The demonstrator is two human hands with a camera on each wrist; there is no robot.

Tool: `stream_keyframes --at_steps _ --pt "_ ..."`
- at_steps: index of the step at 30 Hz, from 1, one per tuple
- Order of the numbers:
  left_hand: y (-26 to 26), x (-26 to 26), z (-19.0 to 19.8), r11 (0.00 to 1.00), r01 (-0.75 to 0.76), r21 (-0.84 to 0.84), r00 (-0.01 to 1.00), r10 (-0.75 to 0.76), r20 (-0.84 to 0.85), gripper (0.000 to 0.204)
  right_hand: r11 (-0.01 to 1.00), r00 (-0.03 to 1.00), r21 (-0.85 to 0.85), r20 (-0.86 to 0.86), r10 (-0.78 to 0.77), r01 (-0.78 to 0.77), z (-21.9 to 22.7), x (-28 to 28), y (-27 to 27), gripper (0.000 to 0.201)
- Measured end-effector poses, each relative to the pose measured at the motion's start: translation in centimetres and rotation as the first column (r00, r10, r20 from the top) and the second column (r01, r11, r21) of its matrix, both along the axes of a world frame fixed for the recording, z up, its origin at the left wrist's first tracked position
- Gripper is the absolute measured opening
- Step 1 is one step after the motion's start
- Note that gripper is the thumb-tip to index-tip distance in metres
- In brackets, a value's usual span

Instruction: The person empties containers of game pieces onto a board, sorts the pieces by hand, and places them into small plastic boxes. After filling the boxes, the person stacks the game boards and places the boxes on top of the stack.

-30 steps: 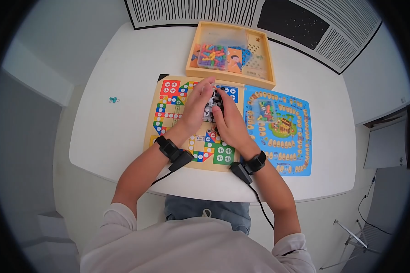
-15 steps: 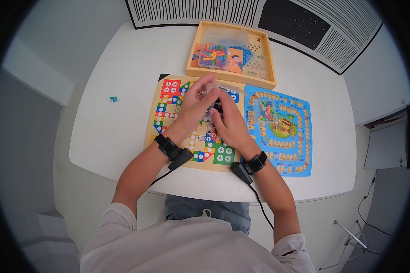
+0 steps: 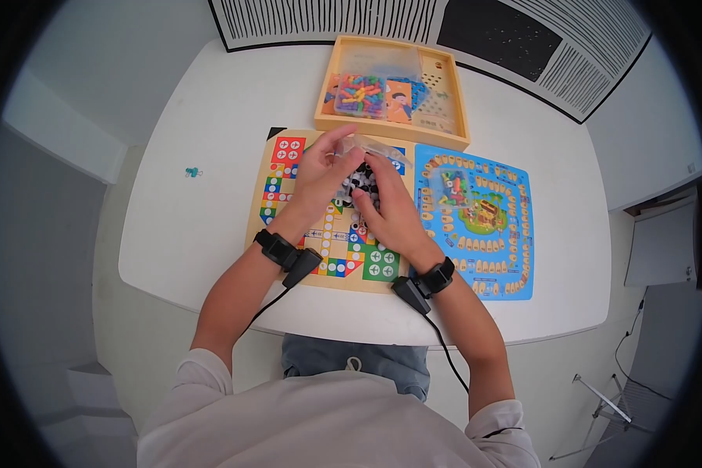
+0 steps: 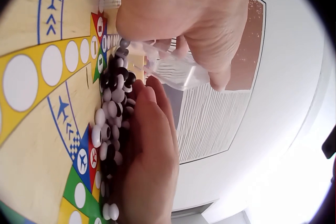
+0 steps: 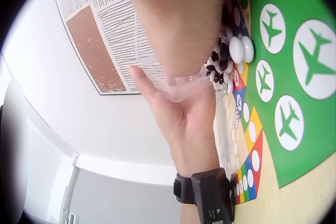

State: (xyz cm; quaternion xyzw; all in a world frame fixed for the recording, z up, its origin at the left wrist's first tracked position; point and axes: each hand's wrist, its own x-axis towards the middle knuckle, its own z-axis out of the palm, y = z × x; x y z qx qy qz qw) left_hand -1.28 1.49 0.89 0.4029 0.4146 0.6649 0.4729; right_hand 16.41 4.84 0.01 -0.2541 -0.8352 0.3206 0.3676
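Observation:
A pile of black and white go stones (image 3: 360, 184) lies on the wooden flying-chess board (image 3: 303, 187). My left hand (image 3: 317, 181) holds a clear plastic box (image 4: 184, 74) tilted at the pile's far side, thumb and fingers on its walls. On the near right side my right hand (image 3: 395, 214) curves around the stones, its fingers straight and lying along them in the left wrist view. A few white stones (image 5: 240, 49) sit at the edge of the pile, close to the green corner of the board.
A blue board (image 3: 515, 226) overlaps the right side, with a clear box of coloured pieces (image 3: 449, 189) on it. Behind stands a wooden tray (image 3: 464, 117) holding a box of colourful pegs (image 3: 360, 95) and cards. A small teal clip (image 3: 193, 172) lies at left.
The plastic box has tipped up and away from the stones, which now show as a heap between my hands. My left hand has drawn slightly left; the right has barely moved.

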Motion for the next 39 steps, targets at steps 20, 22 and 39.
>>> stream_keyframes --at_steps 20,22,39 --pt "-0.2 -6.2 -0.1 0.995 0.006 -0.102 0.916 0.035 0.399 0.065 0.939 0.892 0.277 0.449 0.062 -0.205 2.9 5.3 -4.6 0.074" --pt "-0.3 -6.8 0.0 0.993 -0.009 -0.117 0.927 0.052 0.371 0.066 0.905 0.869 0.35 0.494 0.04 -0.24 2.2 4.8 -4.5 0.075" --pt "-1.1 -13.3 -1.9 0.856 -0.5 -0.13 0.827 0.427 -0.367 0.032 0.957 0.859 0.29 0.489 -0.154 0.007 5.5 7.9 0.7 0.094"
